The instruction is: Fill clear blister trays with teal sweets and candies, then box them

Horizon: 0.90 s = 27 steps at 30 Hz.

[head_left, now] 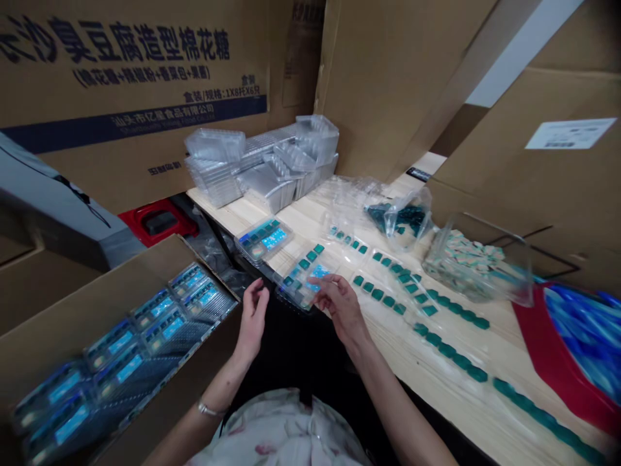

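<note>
My right hand reaches over a clear plastic tray at the table's near edge. Its fingertips are drawn together above the tray's blue-and-white packet; whatever is between them is too small to make out. Green square pieces sit in that tray's upper compartments. My left hand hovers left of the tray, just off the table edge, its fingers loosely bent and apart with nothing visible in them. Beyond it stands a stack of filled trays, showing green pieces and a blue packet on top.
Left, a cardboard box holds rows of filled trays. Clear plastic trays are piled at the back. Rows of green pieces line the wooden table. A clear tub of pale pieces and a red basin stand right.
</note>
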### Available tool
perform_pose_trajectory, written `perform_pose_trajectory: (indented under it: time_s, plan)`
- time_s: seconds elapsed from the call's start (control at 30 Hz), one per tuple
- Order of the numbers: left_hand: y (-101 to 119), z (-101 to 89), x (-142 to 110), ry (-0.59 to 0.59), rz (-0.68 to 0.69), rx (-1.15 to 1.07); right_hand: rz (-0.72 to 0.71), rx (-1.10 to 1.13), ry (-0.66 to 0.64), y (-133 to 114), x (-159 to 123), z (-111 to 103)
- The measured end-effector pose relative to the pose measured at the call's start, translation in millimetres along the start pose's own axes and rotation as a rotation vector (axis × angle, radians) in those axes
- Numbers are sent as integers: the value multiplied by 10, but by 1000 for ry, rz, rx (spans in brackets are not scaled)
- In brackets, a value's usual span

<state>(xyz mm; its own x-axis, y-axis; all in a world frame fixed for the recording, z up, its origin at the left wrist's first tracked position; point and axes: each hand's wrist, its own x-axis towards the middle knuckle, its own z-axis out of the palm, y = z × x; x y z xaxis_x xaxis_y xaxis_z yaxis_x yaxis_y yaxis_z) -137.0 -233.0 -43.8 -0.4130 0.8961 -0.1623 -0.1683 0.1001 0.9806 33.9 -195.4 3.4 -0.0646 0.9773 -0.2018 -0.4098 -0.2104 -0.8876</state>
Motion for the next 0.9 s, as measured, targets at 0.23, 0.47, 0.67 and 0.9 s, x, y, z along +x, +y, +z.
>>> perform_pose_trajectory:
  time_s: [0.23, 0.47, 0.67, 0.9]
  plan:
    - [464, 18, 142, -178, 190, -67, -160, -187, -167, -254, -85, -17]
    - [761, 409, 287, -330, -27, -260, -350, -610, -178, -428, -304, 349]
    - [642, 334, 311, -368, -346, -682, -511, -902, -199, -330, -115, 221]
    - [547, 64, 351, -468, -428, -922, -601, -1353, -230, 124, 291, -9]
